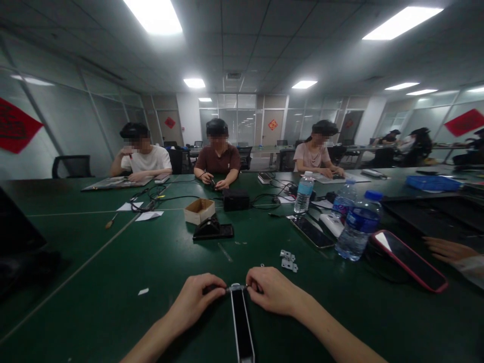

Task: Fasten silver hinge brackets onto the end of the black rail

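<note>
Head camera looks down a long green desk [113, 307] at my two hands, close to the near edge. My left hand [192, 300] and right hand [274, 291] face each other, and the fingers [215, 285] of both are closed on a small metal piece [235, 287]. It sits at the far end of a slim black bar [242, 327] with a pale edge, which lies lengthwise on the desk between my forearms and runs out of the bottom of the view. The grip looks firm, though the piece is so small and so covered by my fingertips that I can't be sure of its exact shape. Just ahead of my right hand lie two small metal hinges [288, 260], and a thin metal strip [225, 252] rests farther up the desk. Off to my right are a smartphone in a red case [408, 260], a second phone [312, 232] and a water bottle [358, 227]. Straight ahead sit an open cardboard box [199, 210], a black stand on a dark pad [212, 229] and a black case [236, 199] beside tangled cables [264, 200]. Another person's hand [449, 250] comes in at the right edge, well apart from mine, and three people sit across the desk with their hands at the desktop.
</note>
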Action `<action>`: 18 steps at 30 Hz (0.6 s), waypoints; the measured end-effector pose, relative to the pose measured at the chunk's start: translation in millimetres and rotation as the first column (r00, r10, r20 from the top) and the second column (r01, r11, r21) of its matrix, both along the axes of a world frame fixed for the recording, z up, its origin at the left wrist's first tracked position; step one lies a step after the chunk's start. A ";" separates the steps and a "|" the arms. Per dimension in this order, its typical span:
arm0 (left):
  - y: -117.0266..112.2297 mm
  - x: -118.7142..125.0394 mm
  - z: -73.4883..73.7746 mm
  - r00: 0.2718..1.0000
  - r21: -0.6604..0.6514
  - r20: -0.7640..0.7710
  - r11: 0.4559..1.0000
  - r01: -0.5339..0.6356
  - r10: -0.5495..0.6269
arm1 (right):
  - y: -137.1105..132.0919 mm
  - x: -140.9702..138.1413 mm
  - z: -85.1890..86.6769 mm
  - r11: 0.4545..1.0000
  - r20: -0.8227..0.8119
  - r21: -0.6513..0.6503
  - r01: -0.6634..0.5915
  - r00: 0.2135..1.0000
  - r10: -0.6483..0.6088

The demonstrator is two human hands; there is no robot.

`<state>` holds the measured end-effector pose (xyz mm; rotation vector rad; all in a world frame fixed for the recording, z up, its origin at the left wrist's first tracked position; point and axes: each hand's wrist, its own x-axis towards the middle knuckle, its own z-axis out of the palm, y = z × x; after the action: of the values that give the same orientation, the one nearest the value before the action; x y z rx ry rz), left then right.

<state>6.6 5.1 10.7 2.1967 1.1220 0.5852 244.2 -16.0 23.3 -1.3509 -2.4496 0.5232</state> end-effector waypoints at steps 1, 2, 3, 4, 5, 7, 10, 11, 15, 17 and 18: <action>0.3 -0.8 2.4 1.000 -0.012 -0.003 1.000 0.014 -0.014 | -0.3 0.2 0.9 1.000 -0.001 -0.008 0.000 1.000 0.000; 0.6 -1.7 4.5 1.000 -0.027 -0.008 0.999 0.026 -0.026 | -0.7 0.3 1.9 1.000 -0.002 -0.013 0.001 1.000 -0.001; 1.1 -2.6 6.3 0.999 -0.042 -0.017 0.998 0.036 -0.037 | -1.1 0.3 3.0 1.000 -0.002 -0.015 0.003 1.000 -0.003; 1.6 -3.5 7.7 0.999 -0.055 -0.026 0.997 0.045 -0.047 | -1.5 0.2 3.8 1.000 0.000 -0.017 0.006 1.000 -0.006; 2.2 -4.4 8.6 0.998 -0.064 -0.035 0.997 0.051 -0.054 | -1.6 0.1 4.3 1.000 0.003 -0.018 0.009 1.000 -0.009; 3.6 -5.6 9.5 0.996 -0.087 -0.048 0.994 0.064 -0.069 | -1.3 0.0 4.0 1.000 0.007 -0.022 0.012 1.000 -0.012; 5.0 -5.4 8.9 0.997 -0.119 -0.036 0.991 0.067 -0.072 | -0.3 0.0 1.8 1.000 0.015 -0.016 0.011 1.000 -0.011; 5.2 -4.7 8.3 0.998 -0.124 -0.026 0.990 0.060 -0.064 | -0.2 0.0 1.2 1.000 0.015 -0.011 0.011 1.000 -0.011; 4.6 -0.8 4.0 1.000 -0.111 -0.011 0.994 -0.006 0.005 | -0.6 -0.9 1.4 1.000 0.012 0.000 0.010 1.000 -0.010; 4.0 0.3 0.6 0.999 -0.095 -0.015 0.995 -0.032 0.030 | -0.9 -1.7 2.2 1.000 0.020 0.004 0.011 1.000 -0.011; 3.8 0.3 -1.4 0.999 -0.083 -0.019 0.996 -0.038 0.037 | -0.9 -2.0 2.5 1.000 0.024 0.007 0.011 1.000 -0.012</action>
<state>6.9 8.8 9.3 2.1176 1.1778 0.5274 242.2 -17.0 25.8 -1.3755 -2.4591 0.4978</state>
